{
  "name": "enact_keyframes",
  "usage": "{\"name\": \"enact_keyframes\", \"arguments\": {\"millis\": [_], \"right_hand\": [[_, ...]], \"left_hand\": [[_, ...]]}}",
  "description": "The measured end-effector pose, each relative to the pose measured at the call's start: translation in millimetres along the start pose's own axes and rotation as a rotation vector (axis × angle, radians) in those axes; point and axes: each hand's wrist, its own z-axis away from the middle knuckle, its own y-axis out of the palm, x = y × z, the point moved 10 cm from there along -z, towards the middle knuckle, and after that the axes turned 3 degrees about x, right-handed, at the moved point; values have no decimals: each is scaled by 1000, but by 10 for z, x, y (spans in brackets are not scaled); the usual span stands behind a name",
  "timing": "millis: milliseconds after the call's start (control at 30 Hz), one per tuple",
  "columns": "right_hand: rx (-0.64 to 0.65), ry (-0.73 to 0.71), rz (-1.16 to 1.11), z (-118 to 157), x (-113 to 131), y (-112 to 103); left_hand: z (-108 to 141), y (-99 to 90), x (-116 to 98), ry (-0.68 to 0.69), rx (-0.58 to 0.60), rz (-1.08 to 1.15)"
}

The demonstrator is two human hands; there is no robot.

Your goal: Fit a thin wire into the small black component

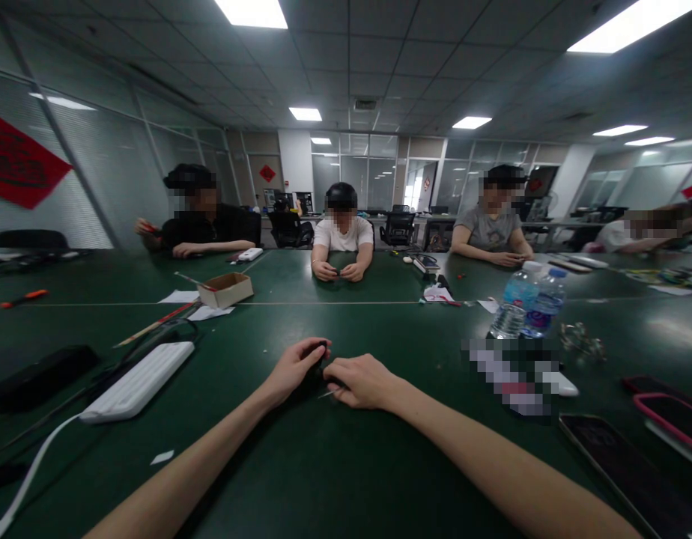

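Both my hands meet just above the green table [346, 464]. My left hand [295, 368] is closed around a small black object [323, 350], whose kind I cannot make out. Close against it on the right, my right hand [362, 382] has its fingers curled and pressed together. A thin, light-coloured sliver, perhaps metal, [326, 394] sticks out below the right fingers, pointing left. The rest of it is hidden by the hand.
On the left lie a white power strip [138, 380], a black case [40, 378] and an open cardboard box [227, 290]. Water bottles [514, 299] and a dark phone [621, 464] are on the right. Several people sit across the table, one in white [342, 239] straight ahead.
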Motion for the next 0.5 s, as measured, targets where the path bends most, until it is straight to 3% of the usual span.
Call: {"name": "enact_keyframes", "arguments": {"millis": [333, 500], "right_hand": [[-82, 282, 92, 36, -254, -11], [-100, 319, 66, 57, -310, 1]], "left_hand": [[3, 75, -85, 57, 69, -127], [9, 158, -89, 54, 162, -156]]}}
